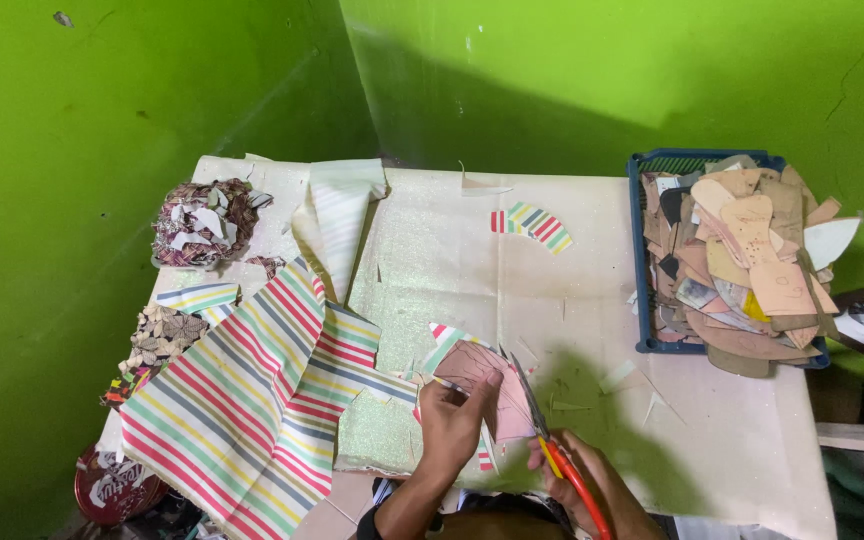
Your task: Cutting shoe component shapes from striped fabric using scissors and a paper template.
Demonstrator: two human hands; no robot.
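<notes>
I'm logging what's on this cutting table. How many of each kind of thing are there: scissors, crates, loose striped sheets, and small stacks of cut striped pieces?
Scissors with red handles, in the right hand: 1
Blue crate heaped with cardboard patterns: 1
Large striped sheets: 2, the second folded near the wall
Small stack of cut striped pieces: 1
Total: 5
The left hand holds a pattern piece.

A pink-brown cardboard template (487, 385) lies pressed on a striped fabric piece (447, 345), with red-handled scissors (552, 445) at its edge.
</notes>
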